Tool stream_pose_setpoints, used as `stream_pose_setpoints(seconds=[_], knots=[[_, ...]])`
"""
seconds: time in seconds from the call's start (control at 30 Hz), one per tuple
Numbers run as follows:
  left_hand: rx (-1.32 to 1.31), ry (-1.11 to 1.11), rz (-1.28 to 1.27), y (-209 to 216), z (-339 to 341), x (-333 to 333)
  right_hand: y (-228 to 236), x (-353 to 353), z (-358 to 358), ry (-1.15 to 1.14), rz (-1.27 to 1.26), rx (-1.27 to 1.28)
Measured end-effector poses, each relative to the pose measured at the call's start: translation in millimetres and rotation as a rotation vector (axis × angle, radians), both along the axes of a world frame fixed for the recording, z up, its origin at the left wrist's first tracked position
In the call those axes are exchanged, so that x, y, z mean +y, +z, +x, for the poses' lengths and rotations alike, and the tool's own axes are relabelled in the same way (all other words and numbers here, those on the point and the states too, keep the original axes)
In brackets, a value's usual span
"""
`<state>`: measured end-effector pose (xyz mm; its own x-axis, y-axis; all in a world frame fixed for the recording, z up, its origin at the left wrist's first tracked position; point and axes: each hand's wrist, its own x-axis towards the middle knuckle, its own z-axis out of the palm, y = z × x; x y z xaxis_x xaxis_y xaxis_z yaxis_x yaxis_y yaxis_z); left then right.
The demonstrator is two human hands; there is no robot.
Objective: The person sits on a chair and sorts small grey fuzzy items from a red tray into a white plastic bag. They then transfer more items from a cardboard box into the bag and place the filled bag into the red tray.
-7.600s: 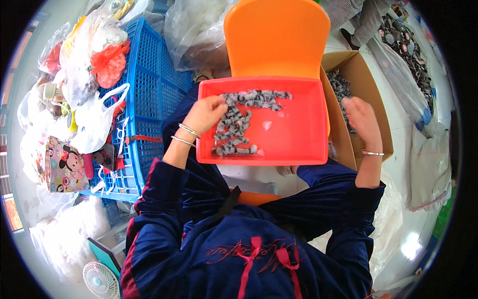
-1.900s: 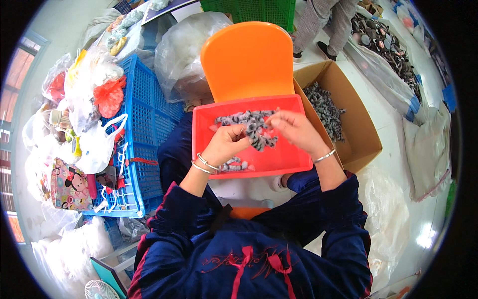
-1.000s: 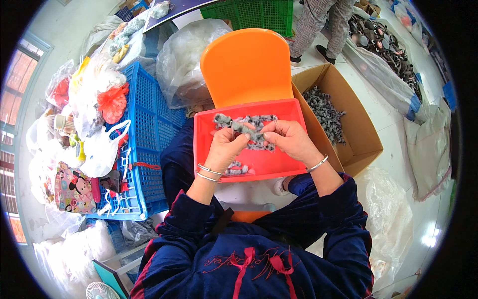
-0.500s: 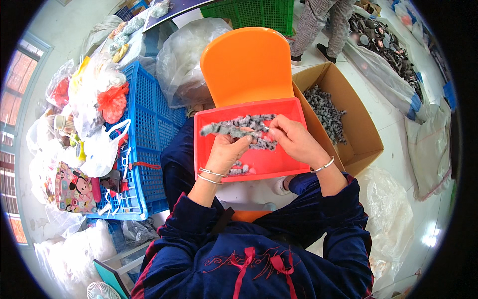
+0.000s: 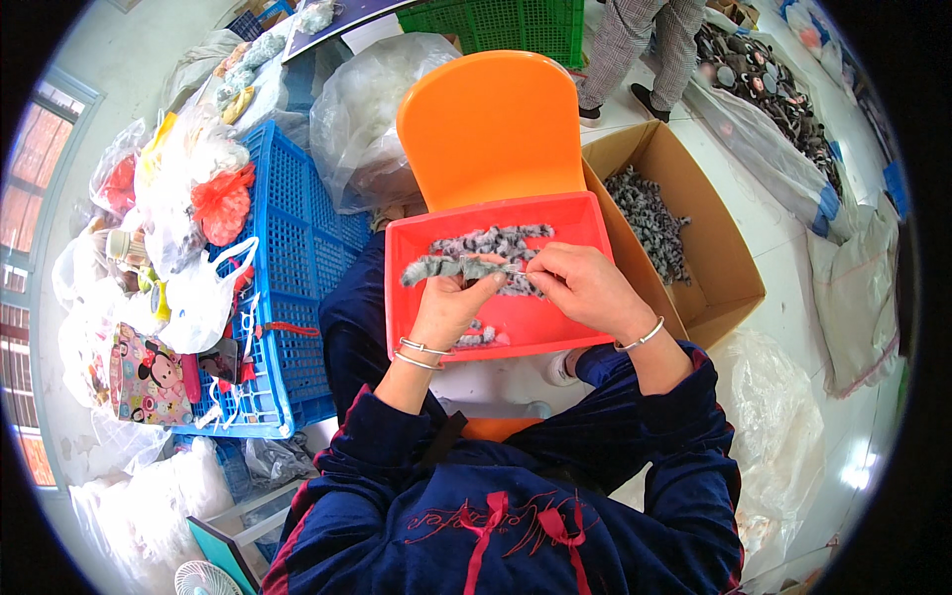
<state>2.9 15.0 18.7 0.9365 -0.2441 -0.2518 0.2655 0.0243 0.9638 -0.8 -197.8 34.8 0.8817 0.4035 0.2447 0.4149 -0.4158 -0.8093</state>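
Note:
Between the thumb and fingers of my left hand (image 5: 451, 309) is a fuzzy grey-and-black striped plush strip (image 5: 431, 268), shaped like a tail, lying sideways. My right hand (image 5: 585, 288) is closed in a pinch at the strip's right end. Something thin and pale shows at its fingertips, too small to name. Both hands are over a red plastic tray (image 5: 565, 329) in front of me. More striped plush strips (image 5: 501, 239) lie in the tray behind my hands, with a few pieces (image 5: 478, 335) near its front edge.
An orange chair (image 5: 491, 129) stands behind the tray. At right, a cardboard box (image 5: 719, 268) holds many striped plush strips (image 5: 645, 218). A blue crate (image 5: 307, 248) piled with bags is at left. A person's legs (image 5: 635, 50) stand at the back beside a green crate (image 5: 496, 28).
My right hand has moved slightly down and left, nearer my left hand. The plush strip has dropped a little, showing more of the strips behind it.

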Motion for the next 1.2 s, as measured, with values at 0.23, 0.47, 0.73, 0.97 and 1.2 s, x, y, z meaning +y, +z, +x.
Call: stream_pose_setpoints(seconds=[0.23,0.47,0.73,0.97,1.2], knots=[[0.018,-0.031,0.154,-10,1,8,-1,0,0,-0.009,-0.044,-0.047],[0.061,-0.111,0.104,-12,1,9,-1,-4,1,0.080,0.052,0.107],[-0.036,-0.100,0.042,-21,-5,-2,-6,1,-1,0.066,-0.052,0.167],[0.041,0.006,-0.035,-14,3,5,-7,-3,2,-0.045,0.088,0.304],[0.090,0.021,-0.092,-10,5,13,-15,-3,4,-0.043,0.172,0.322]])
